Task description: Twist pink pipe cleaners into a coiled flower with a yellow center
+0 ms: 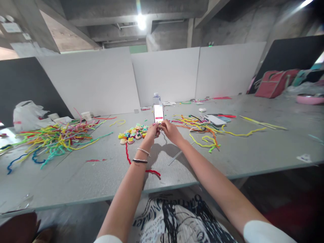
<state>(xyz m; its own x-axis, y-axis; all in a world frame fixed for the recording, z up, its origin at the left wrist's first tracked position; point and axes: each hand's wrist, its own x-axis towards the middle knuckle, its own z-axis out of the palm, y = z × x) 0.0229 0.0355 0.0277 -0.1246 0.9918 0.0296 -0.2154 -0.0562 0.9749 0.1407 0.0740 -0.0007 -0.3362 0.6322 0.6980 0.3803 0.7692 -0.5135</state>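
Observation:
My left hand (153,131) and my right hand (171,131) meet above the middle of the table. Fingers of both are closed in a pinch around something tiny; a bit of pink shows at the fingertips, but its kind is hidden. Just beyond them a phone (159,114) with a lit screen leans upright before a clear plastic bottle (156,98). Beside my left hand lies a cluster of small, colourful fuzzy pieces (131,135). A red pipe cleaner (127,153) runs from near that cluster toward my left forearm, which partly covers it.
A big tangle of pipe cleaners (60,136) lies at left, before a white plastic bag (27,116). More pipe cleaners (202,130) spread at right, near a white phone-like slab (217,119). White partitions (165,76) stand behind. A red bag (274,82) and pink bowl (310,99) are far right.

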